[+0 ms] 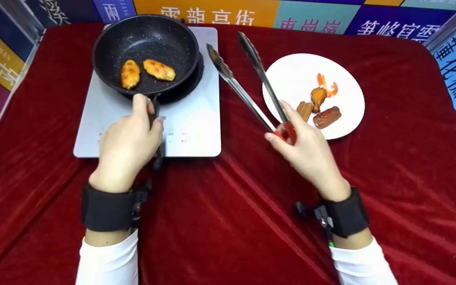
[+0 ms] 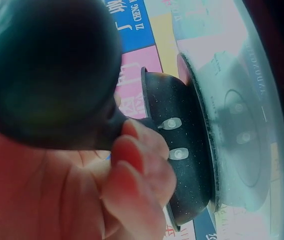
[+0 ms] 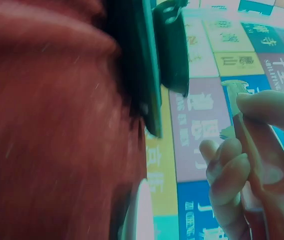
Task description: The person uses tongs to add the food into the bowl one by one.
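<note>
My left hand point(image 1: 131, 138) grips the handle point(image 1: 157, 146) of a black frying pan point(image 1: 152, 43); in the left wrist view, curled fingers point(image 2: 136, 185) show under the handle. Two browned pieces that look like chicken wings point(image 1: 159, 70) lie in the pan. The pan is over a white induction cooktop point(image 1: 196, 138); whether its base touches I cannot tell. With my right hand point(image 1: 311, 152) I hold metal tongs point(image 1: 247, 97) by their red handles. The tongs' arms are spread, nothing between their tips, which point away between cooktop and plate.
Right of the tongs is a white plate point(image 1: 291, 71) with a drumstick-shaped piece point(image 1: 318, 98), orange shrimp-like pieces point(image 1: 333, 89), a dark sausage-like piece point(image 1: 327, 117) and a brown ridged piece point(image 1: 304, 110). Red cloth point(image 1: 220, 221) covers the table. Printed panels point(image 1: 315, 18) stand behind.
</note>
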`<state>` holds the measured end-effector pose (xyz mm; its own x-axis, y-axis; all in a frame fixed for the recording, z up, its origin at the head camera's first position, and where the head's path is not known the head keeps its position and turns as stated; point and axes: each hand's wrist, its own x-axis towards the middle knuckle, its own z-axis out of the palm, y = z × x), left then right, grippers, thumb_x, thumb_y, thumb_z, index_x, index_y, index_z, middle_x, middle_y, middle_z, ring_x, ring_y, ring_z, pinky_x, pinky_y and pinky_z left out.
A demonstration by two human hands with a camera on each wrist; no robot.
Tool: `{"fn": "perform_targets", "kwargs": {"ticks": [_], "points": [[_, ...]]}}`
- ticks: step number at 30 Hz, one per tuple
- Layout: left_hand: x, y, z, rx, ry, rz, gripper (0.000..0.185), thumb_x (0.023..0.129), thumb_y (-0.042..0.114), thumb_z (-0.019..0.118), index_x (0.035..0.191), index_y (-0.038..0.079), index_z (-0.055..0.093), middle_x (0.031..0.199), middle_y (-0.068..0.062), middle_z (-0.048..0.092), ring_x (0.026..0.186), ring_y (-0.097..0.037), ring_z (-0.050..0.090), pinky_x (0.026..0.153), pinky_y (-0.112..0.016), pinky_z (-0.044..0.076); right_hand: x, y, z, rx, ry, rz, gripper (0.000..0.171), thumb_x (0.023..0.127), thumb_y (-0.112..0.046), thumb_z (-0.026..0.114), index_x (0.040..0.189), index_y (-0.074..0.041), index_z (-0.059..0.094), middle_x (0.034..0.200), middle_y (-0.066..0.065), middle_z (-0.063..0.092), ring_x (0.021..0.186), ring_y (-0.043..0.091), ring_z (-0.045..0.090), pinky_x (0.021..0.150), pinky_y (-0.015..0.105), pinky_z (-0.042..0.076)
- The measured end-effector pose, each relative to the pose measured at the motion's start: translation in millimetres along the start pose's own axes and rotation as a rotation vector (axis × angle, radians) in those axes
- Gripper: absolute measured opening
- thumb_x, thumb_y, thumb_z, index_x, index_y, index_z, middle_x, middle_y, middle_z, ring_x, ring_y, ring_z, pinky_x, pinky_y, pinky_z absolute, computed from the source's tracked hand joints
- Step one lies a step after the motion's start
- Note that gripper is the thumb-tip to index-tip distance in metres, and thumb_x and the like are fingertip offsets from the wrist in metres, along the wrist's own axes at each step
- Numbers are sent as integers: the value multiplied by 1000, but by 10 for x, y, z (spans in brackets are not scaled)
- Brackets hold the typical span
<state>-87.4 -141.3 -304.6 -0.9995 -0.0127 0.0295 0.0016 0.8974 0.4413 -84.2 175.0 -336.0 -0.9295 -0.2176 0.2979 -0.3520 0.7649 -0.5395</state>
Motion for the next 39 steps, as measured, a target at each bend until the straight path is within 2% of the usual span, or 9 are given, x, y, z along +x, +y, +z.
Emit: {"fn": "perform_targets", "kwargs": {"ticks": [6,11,18,21,28,32,35,39], "points": [[-4,-6,-11,-5,7,0,23,90,31,46,102,14,38,67,-14,55,55,-33,52,43,-42,31,-73,217,-160,-55,-1,28,63,80,-41,62,136,-23,38,80,-3,58,54,11,42,60,26,33],[-1,1,-3,-7,17,5,22,90,31,46,101,14,38,65,-14,55,55,-33,52,43,-42,31,-80,349,-347,-131,-2,36,66,78,-42,64,136,-29,36,73,1,55,52,16,37,59,28,30],[8,18,-4,-5,2,8,24,90,33,45,102,14,38,65,-13,54,52,-32,51,42,-41,30,-104,517,-589,-199,-14,22,64,77,-39,66,134,-32,38,74,-4,57,54,11,39,59,23,28],[6,13,-10,1,1,-3,24,90,34,45,103,15,38,67,-14,56,54,-33,52,42,-42,30,-119,585,-672,-216,-10,37,64,77,-37,67,134,-33,38,72,-1,55,56,13,38,60,24,27],[-16,-15,-1,-2,-7,-22,24,90,34,44,103,15,38,71,-16,58,58,-35,54,43,-44,30,-176,761,-811,-233,-47,165,66,76,-40,67,135,-30,38,70,8,49,65,22,41,63,32,27],[-18,-24,3,-6,-11,-28,25,90,35,43,104,15,38,71,-16,58,58,-35,54,43,-44,30,-209,875,-885,-199,-91,245,66,76,-44,66,134,-33,38,88,9,56,76,25,44,68,32,28],[-18,-24,8,-6,-18,-23,25,90,35,44,104,15,38,71,-16,57,58,-35,54,43,-44,31,-254,940,-938,-192,-129,292,67,75,-47,65,134,-34,37,93,7,56,78,24,44,66,29,28],[-15,-24,17,-7,-12,-16,25,90,34,44,104,15,38,71,-16,57,58,-35,54,44,-44,31,-312,994,-1002,-204,-168,340,68,74,-51,64,134,-35,36,82,4,56,69,19,46,60,26,30]]}}
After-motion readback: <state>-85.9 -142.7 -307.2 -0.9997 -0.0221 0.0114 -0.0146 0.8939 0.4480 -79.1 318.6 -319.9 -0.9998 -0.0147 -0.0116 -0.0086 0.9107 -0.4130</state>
